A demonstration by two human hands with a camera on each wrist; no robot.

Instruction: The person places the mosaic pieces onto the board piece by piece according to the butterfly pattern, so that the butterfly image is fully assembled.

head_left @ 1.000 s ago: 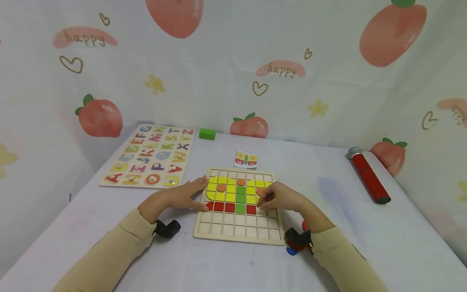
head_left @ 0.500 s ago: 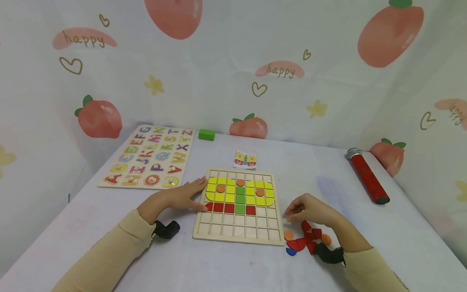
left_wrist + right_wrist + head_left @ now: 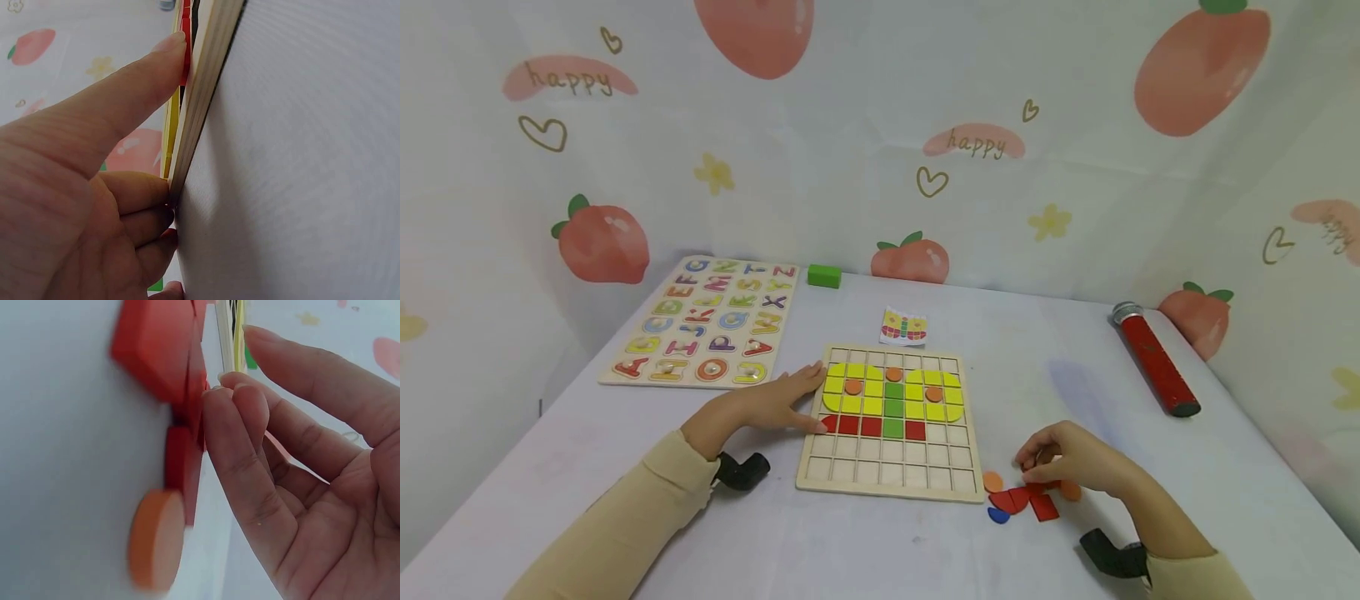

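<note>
In the head view a square wooden grid board (image 3: 880, 477) holds yellow tiles (image 3: 853, 372), orange discs, a green column (image 3: 892, 408) and a row of red tiles (image 3: 871, 427). My left hand (image 3: 775, 404) rests at its left edge. In the left wrist view the thumb (image 3: 134, 87) lies over the rim beside a red tile, fingers against the side. My right hand (image 3: 1078, 458) hovers low over loose red pieces (image 3: 1043, 507), fingers bent. The right wrist view shows its thumb apart from the fingertips, which are close to red pieces (image 3: 156, 350); no piece is visible between them.
Orange discs (image 3: 992, 482) and a blue half-round piece (image 3: 998, 516) lie among the loose pieces. A pattern card (image 3: 904, 327) is behind the board. Farther off are an alphabet puzzle (image 3: 700, 325), a green block (image 3: 824, 277) and a red microphone (image 3: 1157, 362).
My right hand has left the board's right side and moved right and down to the loose pieces. The left hand stays in place.
</note>
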